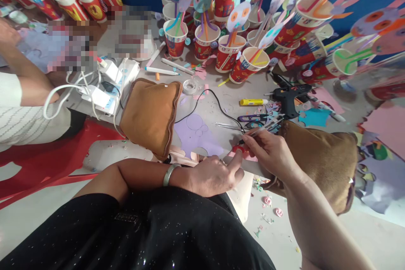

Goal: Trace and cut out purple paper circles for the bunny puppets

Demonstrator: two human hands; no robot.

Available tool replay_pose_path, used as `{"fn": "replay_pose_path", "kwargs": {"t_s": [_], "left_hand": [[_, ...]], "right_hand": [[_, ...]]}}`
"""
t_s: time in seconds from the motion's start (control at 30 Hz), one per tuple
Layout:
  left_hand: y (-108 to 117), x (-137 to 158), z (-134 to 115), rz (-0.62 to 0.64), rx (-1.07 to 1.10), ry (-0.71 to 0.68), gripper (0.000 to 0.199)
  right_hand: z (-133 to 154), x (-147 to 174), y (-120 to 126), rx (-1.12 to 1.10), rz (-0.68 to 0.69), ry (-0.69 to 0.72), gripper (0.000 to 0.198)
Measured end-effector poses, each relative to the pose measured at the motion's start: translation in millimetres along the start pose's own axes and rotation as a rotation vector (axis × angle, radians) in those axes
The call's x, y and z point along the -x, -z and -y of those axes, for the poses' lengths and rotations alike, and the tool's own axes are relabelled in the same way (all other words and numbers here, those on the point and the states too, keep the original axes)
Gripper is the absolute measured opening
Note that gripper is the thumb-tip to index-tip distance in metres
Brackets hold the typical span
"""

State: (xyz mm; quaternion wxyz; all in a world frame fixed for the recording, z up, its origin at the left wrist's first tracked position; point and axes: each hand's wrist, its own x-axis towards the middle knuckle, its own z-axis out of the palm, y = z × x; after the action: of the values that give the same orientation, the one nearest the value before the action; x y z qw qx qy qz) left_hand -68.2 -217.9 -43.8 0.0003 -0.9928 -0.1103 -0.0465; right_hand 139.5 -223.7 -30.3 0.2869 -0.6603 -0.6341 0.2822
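Note:
My right hand [274, 152] pinches a slim pen [249, 136] with a clear barrel, its dark tip pointing down and left. Below the tip lies a small red paper piece [239, 148] at the table's front edge, over pink paper [249, 156]. My left hand [215, 176], with a bracelet at the wrist, is partly curled with its fingertips on the red piece. Left of the hands is a sheet of purple paper [207, 139] with circles drawn on it. Scissors [253, 118] lie just beyond my right hand.
Paper cups [230, 55] with paper animal figures crowd the back. A black glue gun [289, 99] and yellow marker [253, 102] lie at right. Brown cushions [152, 114] flank the hands. Power strips [110, 88] with cables sit left, near another person's arm [28, 67].

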Motion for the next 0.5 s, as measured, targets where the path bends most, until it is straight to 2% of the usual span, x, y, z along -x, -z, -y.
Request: {"fn": "replay_pose_path", "kwargs": {"t_s": [0.17, 0.5], "left_hand": [[-3, 0, -1, -0.038, -0.015, 0.017, 0.032], [2, 1, -1, 0.005, -0.032, 0.041, 0.033]], "right_hand": [[-2, 18, -8, -0.142, -0.112, -0.084, 0.027], [-10, 43, -21, -0.064, -0.313, -0.133, 0.027]]}}
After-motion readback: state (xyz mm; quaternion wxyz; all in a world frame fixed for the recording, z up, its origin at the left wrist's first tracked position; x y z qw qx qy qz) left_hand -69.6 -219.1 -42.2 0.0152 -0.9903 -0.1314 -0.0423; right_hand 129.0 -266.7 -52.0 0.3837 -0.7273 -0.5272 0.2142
